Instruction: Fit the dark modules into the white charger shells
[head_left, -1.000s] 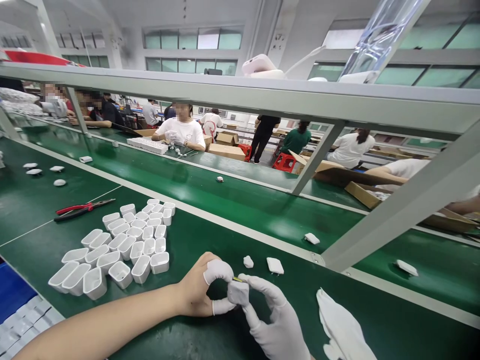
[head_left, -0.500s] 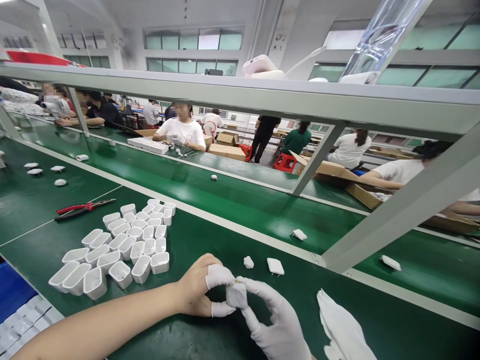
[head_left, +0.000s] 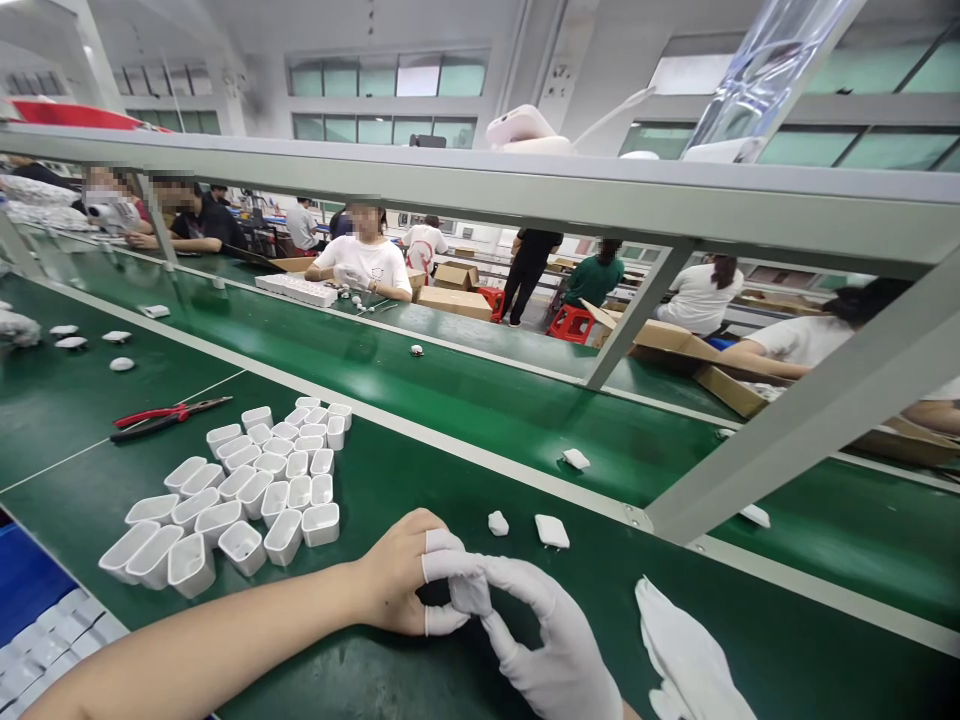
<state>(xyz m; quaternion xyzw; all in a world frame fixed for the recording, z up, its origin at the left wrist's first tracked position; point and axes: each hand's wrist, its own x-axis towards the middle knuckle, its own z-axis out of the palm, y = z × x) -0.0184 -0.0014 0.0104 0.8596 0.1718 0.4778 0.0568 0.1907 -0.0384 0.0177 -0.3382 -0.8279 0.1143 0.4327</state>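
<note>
Between my two hands, low in the middle of the head view, is a small white piece [head_left: 470,595]. My left hand [head_left: 420,578], with white covers on its thumb and finger, pinches it from the left. My right hand [head_left: 551,630], in a white glove, grips its right side with thumb and fingertip. Just beyond them on the green bench [head_left: 420,460] lie a small white lump [head_left: 497,523] and a flat white part [head_left: 553,531]. To the left stand several open white cups [head_left: 240,487].
Red-handled pliers [head_left: 171,414] lie at the left. A white glove [head_left: 686,650] rests at the right. Beyond a pale rail, a belt [head_left: 480,400] carries white parts [head_left: 576,459]. A shelf [head_left: 480,190] and its slanted post [head_left: 795,400] cross above. People sit beyond.
The white parts on the belt have shifted left. The piece between my hands has turned slightly, and my fingertips cover more of its top.
</note>
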